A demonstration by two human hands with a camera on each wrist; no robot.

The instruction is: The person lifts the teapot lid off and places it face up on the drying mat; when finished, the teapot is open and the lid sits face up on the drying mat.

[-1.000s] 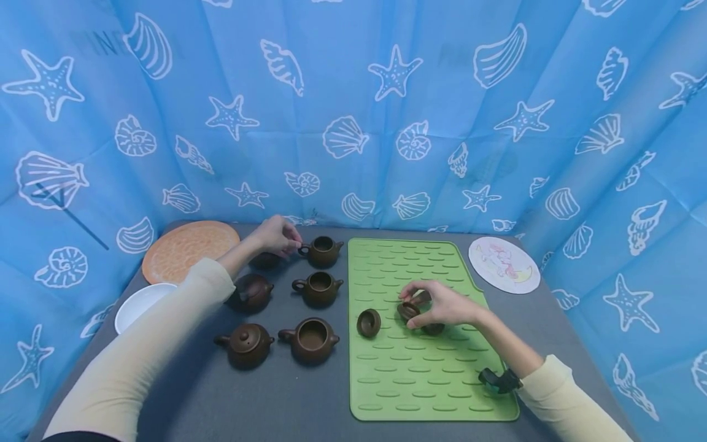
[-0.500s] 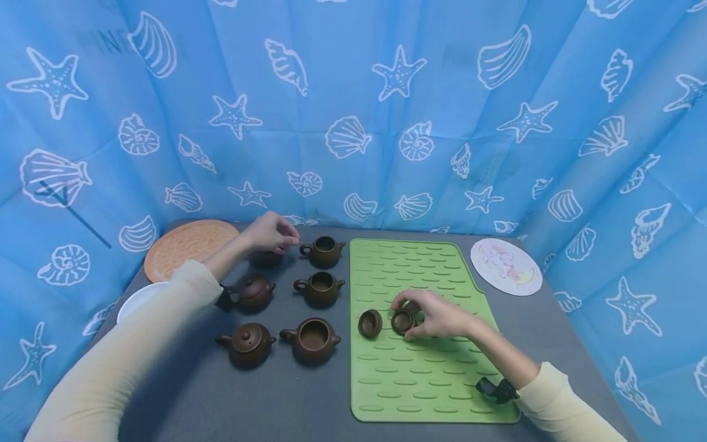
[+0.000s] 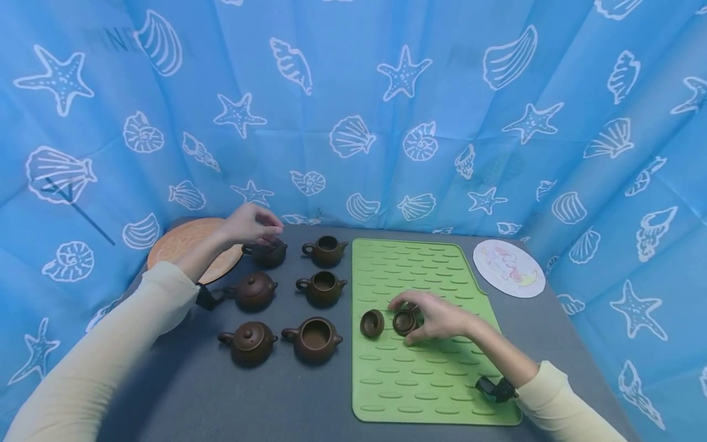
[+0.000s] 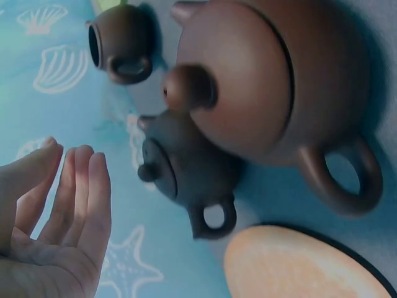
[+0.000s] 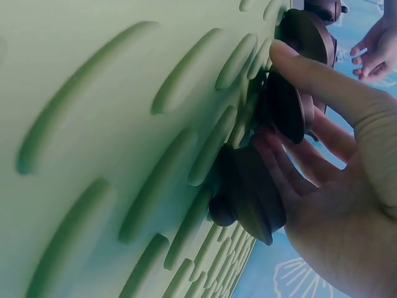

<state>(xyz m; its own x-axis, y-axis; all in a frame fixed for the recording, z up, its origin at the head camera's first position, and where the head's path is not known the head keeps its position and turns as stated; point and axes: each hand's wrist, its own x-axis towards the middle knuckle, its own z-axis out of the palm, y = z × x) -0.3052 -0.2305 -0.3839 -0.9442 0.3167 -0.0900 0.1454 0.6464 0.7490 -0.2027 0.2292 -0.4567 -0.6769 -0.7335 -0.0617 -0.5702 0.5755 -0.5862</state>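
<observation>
In the head view my left hand [image 3: 253,224] hovers at the back left, fingers loosely bent, holding nothing. Just below it is a dark lidded teapot [image 3: 267,253], apart from the fingers in the left wrist view. Two more lidded teapots, the middle one [image 3: 255,291] and the front one [image 3: 250,342], complete that column. Beside them stand three lidless teapots: back [image 3: 326,250], middle [image 3: 323,287], front [image 3: 315,339]. My right hand [image 3: 442,316] has thumb and fingers spread around an upturned teapot lid [image 3: 404,321]. Another lid [image 5: 251,189] lies by its palm.
A green ribbed mat [image 3: 420,393] covers the table's right part, with an upturned lid [image 3: 372,323] near its left edge. A white plate with a drawing [image 3: 508,268] lies at the right. An orange round board [image 3: 182,239] lies back left. A blue curtain [image 3: 353,92] surrounds the table.
My left hand has let go of the back lidless teapot's handle and moved left. The lid under my right hand went from tilted to flat on the mat, and those fingers have spread slightly.
</observation>
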